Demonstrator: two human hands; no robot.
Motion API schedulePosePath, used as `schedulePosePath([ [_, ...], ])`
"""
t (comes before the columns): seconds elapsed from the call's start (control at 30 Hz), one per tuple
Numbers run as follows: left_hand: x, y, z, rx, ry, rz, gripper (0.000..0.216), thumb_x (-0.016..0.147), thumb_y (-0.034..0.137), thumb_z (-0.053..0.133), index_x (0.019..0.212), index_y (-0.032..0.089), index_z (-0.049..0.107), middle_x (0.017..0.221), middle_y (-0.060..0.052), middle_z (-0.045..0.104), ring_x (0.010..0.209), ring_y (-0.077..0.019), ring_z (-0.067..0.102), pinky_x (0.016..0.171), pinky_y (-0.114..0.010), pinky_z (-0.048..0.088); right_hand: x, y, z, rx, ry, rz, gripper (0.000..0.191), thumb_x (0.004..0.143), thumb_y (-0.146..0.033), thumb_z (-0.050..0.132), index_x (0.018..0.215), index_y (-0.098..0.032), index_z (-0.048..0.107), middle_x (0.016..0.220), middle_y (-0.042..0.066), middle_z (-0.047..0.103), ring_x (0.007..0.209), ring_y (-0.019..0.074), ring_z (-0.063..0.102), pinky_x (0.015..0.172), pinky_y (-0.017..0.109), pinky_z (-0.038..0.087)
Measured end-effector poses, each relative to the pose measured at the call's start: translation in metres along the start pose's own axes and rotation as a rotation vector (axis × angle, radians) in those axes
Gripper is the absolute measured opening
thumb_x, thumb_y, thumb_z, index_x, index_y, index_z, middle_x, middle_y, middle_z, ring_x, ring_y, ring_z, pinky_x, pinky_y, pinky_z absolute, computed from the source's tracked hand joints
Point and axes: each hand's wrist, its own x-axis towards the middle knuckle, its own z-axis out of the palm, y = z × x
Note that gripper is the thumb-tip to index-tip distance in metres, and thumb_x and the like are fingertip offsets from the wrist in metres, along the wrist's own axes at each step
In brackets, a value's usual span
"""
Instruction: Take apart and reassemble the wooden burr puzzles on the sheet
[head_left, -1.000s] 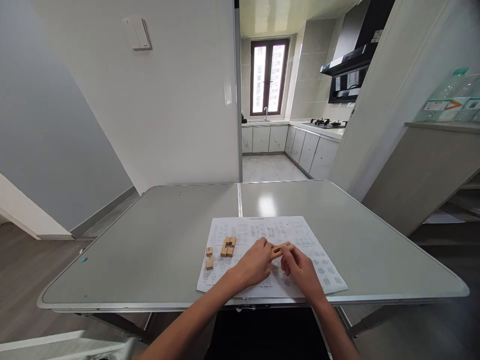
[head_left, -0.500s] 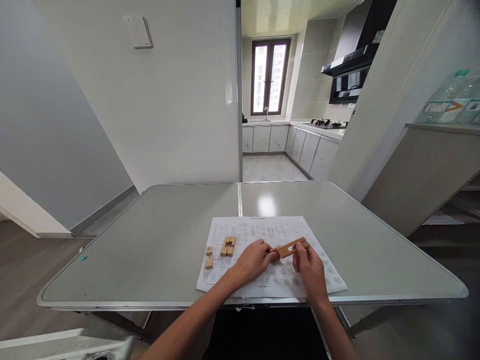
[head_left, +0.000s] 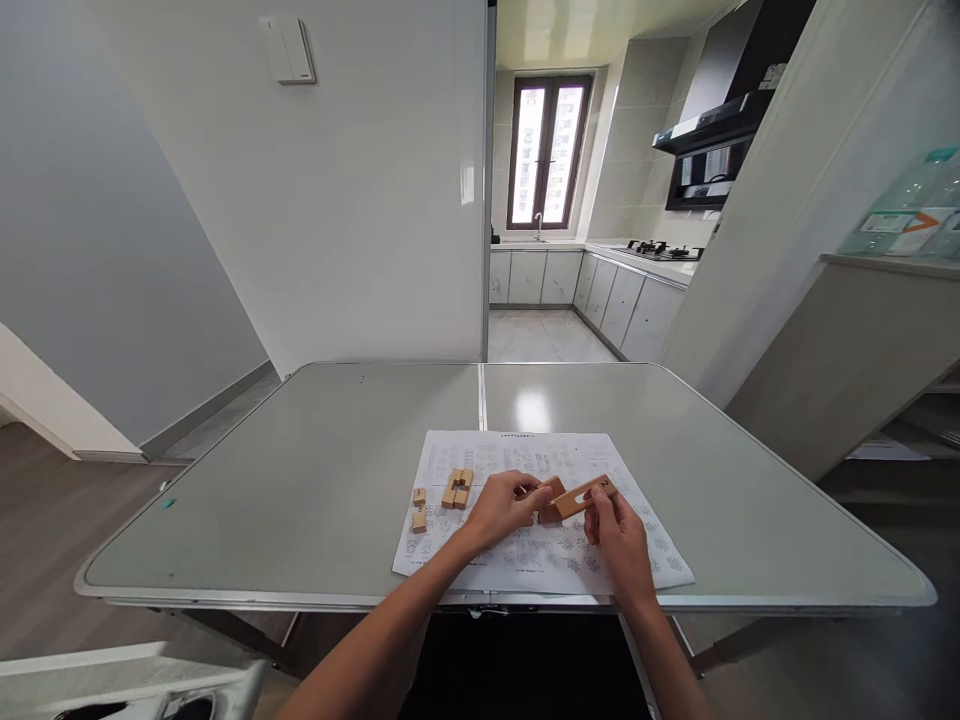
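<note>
My left hand (head_left: 507,508) is closed on a small wooden block (head_left: 550,503) just above a printed paper sheet (head_left: 540,460). My right hand (head_left: 616,528) pinches a long wooden bar (head_left: 585,495) with a slot in it, held tilted with its left end against that block. Both hands hover over the middle of the sheet. Left of my hands, a cluster of wooden pieces (head_left: 457,490) lies on the paper, and two small wooden pieces (head_left: 418,508) sit further left near the sheet's edge.
The sheet lies on a grey folding table (head_left: 315,480) with a metal rim and a centre seam. A wall stands behind the table, with a kitchen doorway at the back right. A counter (head_left: 862,330) stands to the right.
My right hand drew the slotted bar to the right and tilted it up. My left hand now holds a separate small block at the bar's left end. The camera shifted slightly.
</note>
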Motion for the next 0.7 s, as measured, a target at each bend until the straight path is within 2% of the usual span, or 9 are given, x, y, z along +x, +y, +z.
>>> schedulePosePath([
  [0.07,-0.002,0.003,-0.002,-0.034,0.048,-0.002,0.045,0.097,0.057,0.053,0.099,0.019,0.076,0.095,-0.007,0.076,0.082,-0.0207,0.066,0.071,-0.028,0.047,0.0,-0.001,0.001,0.032,-0.002,0.016,0.043,0.096,-0.063,0.052,0.083,-0.023,0.058,0.056,-0.006,0.046,0.05,0.014,0.041,0.047,0.025,0.036],
  [0.13,-0.006,0.005,-0.003,-0.109,0.081,-0.022,0.047,0.099,0.06,0.046,0.105,0.02,0.07,0.087,-0.004,0.073,0.072,-0.0177,0.064,0.065,-0.027,0.046,-0.001,-0.002,0.001,0.059,-0.003,0.022,0.043,0.096,-0.063,0.053,0.083,-0.023,0.058,0.057,-0.006,0.046,0.05,0.0139,0.042,0.047,0.025,0.036],
  [0.23,-0.016,0.007,-0.003,-0.328,0.058,-0.097,0.05,0.099,0.067,0.039,0.104,0.022,0.06,0.067,0.004,0.055,0.052,-0.0121,0.049,0.051,-0.023,0.037,-0.002,-0.004,0.001,0.074,-0.01,0.033,0.044,0.095,-0.064,0.053,0.079,-0.023,0.057,0.059,-0.004,0.052,0.049,0.0138,0.044,0.047,0.025,0.038],
  [0.3,-0.024,0.007,-0.002,-0.445,0.005,-0.141,0.05,0.1,0.067,0.036,0.102,0.022,0.056,0.064,0.006,0.044,0.05,-0.0102,0.039,0.048,-0.022,0.031,-0.002,-0.005,0.001,0.043,-0.023,0.039,0.044,0.093,-0.064,0.056,0.08,-0.022,0.059,0.066,0.0,0.063,0.05,0.0141,0.049,0.047,0.026,0.04],
  [0.4,-0.038,0.007,-0.002,-0.616,-0.109,-0.209,0.04,0.103,0.058,0.034,0.111,0.022,0.051,0.074,0.006,0.046,0.05,-0.0076,0.03,0.047,-0.02,0.024,-0.002,-0.006,0.0,-0.029,-0.076,0.027,0.044,0.089,-0.063,0.064,0.092,-0.02,0.066,0.084,0.007,0.076,0.052,0.0157,0.056,0.049,0.027,0.043],
  [0.5,-0.051,0.008,-0.001,-0.705,-0.143,-0.241,0.034,0.102,0.05,0.045,0.121,0.022,0.046,0.084,0.005,0.048,0.053,-0.0061,0.028,0.048,-0.018,0.024,-0.001,-0.006,0.001,-0.038,-0.184,-0.008,0.047,0.088,-0.065,0.065,0.098,-0.019,0.068,0.096,0.012,0.079,0.061,0.0196,0.064,0.051,0.028,0.045],
  [0.57,-0.058,0.008,-0.001,-0.683,-0.138,-0.201,0.039,0.101,0.052,0.05,0.123,0.021,0.047,0.089,0.003,0.05,0.053,-0.005,0.03,0.047,-0.018,0.025,-0.001,-0.007,0.002,-0.03,-0.263,-0.032,0.049,0.088,-0.066,0.065,0.1,-0.019,0.069,0.096,0.013,0.079,0.067,0.0225,0.068,0.052,0.029,0.046],
  [0.7,-0.068,0.006,0.002,-0.693,-0.132,-0.14,0.047,0.101,0.059,0.047,0.127,0.02,0.049,0.093,0.001,0.056,0.044,-0.0018,0.031,0.039,-0.019,0.022,-0.003,-0.012,0.004,-0.054,-0.358,-0.083,0.051,0.092,-0.067,0.06,0.109,-0.02,0.069,0.087,0.01,0.079,0.067,0.0234,0.069,0.054,0.03,0.048],
])
